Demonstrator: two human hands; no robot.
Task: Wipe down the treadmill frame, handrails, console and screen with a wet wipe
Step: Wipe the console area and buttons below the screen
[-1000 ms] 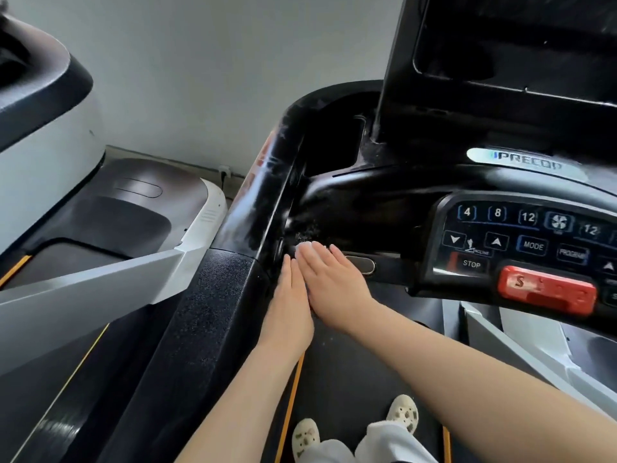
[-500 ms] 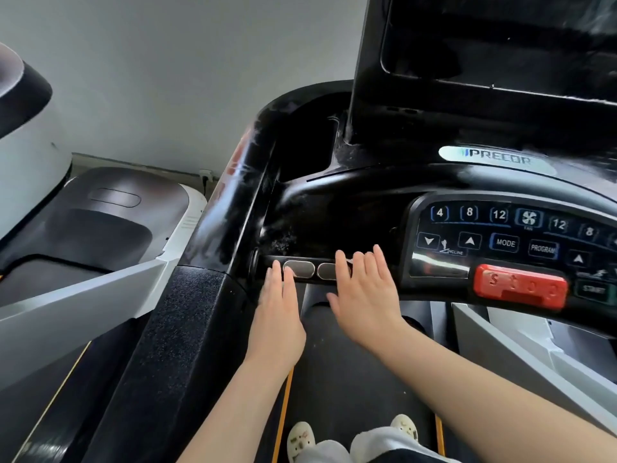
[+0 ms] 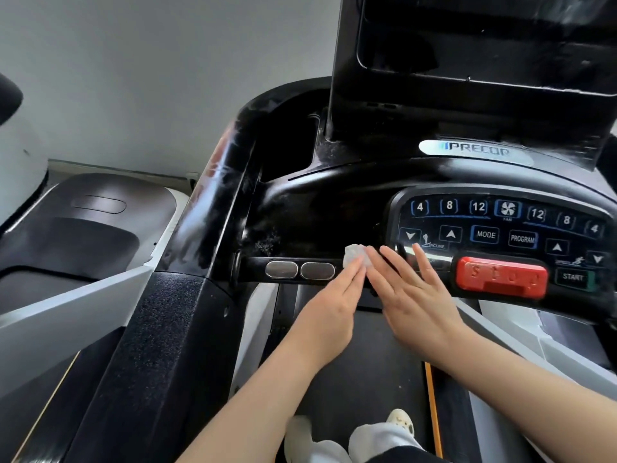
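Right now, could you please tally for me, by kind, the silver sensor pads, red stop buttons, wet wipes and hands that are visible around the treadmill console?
Silver sensor pads: 2, side by side on the front bar
Red stop button: 1
Wet wipe: 1, crumpled at the fingertips
Hands: 2, left hand and right hand, fingers straight
Total: 6

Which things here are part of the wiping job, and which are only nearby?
Part of the job:
wet wipe, under both hands' fingertips
left hand
right hand
console
screen
crossbar

Only nearby:
neighbouring machine
wall
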